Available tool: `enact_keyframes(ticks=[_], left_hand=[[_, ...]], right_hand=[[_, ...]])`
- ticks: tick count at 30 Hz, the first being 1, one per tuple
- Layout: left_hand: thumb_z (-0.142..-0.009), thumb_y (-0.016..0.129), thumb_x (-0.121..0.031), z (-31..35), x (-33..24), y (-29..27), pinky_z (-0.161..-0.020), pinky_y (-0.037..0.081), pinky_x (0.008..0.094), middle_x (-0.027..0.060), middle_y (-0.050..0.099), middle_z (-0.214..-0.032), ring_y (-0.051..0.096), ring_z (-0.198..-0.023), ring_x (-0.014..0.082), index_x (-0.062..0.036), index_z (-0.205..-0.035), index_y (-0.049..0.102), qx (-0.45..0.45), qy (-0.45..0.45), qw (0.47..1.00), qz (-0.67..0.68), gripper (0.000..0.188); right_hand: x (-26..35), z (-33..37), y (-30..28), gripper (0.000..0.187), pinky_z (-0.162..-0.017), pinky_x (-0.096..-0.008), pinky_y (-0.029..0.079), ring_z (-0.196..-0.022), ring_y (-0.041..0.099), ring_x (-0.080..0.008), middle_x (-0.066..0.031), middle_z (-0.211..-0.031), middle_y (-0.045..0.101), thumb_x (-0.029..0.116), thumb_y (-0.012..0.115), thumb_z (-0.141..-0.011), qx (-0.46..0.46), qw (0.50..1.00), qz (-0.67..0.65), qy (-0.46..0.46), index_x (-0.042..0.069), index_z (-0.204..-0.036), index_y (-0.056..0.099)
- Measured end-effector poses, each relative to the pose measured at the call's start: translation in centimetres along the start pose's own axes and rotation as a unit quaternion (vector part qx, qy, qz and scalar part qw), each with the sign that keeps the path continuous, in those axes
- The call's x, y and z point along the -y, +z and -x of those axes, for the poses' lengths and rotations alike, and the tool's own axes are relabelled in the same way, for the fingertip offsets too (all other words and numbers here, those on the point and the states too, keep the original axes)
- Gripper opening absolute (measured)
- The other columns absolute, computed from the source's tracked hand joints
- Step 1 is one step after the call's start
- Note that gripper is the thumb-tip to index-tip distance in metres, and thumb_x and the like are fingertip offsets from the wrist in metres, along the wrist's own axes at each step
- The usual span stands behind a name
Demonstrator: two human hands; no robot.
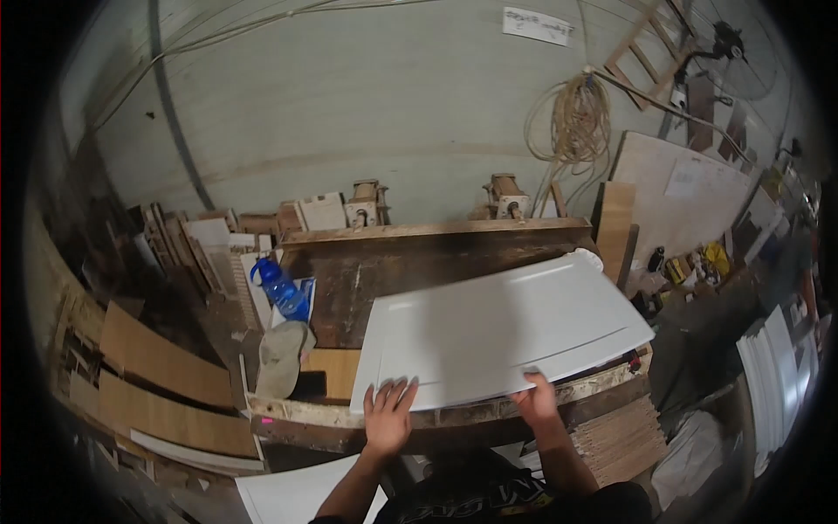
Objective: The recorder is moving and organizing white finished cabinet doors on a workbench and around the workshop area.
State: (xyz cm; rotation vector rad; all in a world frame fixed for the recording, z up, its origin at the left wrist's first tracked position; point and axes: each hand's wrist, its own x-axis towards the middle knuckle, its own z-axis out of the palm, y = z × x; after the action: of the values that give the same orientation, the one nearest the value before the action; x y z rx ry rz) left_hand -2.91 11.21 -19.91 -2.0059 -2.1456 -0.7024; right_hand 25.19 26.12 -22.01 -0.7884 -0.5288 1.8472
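A large white panel (pixel 454 323) with a grooved border lies aslant on a worn workbench (pixel 332 288), its right end farther away than its left. The fingers of my left hand (pixel 389 417) are spread flat on the panel's near left corner. My right hand (pixel 537 402) grips the near edge right of the middle, thumb on top and fingers tucked underneath, partly hidden. A broad shadow falls across the middle of the panel.
At the bench's left stand a blue water bottle (pixel 284 291) and a light cap (pixel 284 358). Two clamp-like cylinders (pixel 365 205) rise behind the back rail. Wood boards (pixel 166 358) lie on the left; stacked sheets (pixel 620 441) sit below right. Coiled hose (pixel 579 122) hangs on the wall.
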Motion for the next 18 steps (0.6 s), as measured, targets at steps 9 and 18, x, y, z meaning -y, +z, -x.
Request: enact_keyframes(ticks=[9,18], left_hand=[[-0.075,0.064,-0.009,-4.9,2.7,4.0,-0.115,0.028,0.0572,0.0048,0.062,-0.133,0.054,-0.125,0.0296,-0.0148,-0.131,0.064,0.052,-0.019,0.998,-0.004,0.056],[-0.074,0.055,-0.005,-10.6,8.5,10.5,-0.119,0.02,0.0594,0.0066,0.059,-0.136,0.049,-0.132,0.0332,-0.0155,-0.132,0.062,0.116,-0.064,0.991,0.017,0.06]], right_hand=[[-0.3,-7.3,-3.2,0.046,-0.092,-0.0441,0.055,-0.105,0.066,-0.0292,-0.0129,-0.126,0.063,0.027,0.062,-0.098,-0.001,0.973,0.136,0.188,0.001,-0.134,0.053],[6.0,-14.6,-14.4,0.054,-0.089,-0.0424,0.054,-0.106,0.066,-0.0261,-0.0124,-0.127,0.063,0.038,0.066,-0.096,-0.21,0.956,0.182,0.099,0.004,-0.135,0.053]])
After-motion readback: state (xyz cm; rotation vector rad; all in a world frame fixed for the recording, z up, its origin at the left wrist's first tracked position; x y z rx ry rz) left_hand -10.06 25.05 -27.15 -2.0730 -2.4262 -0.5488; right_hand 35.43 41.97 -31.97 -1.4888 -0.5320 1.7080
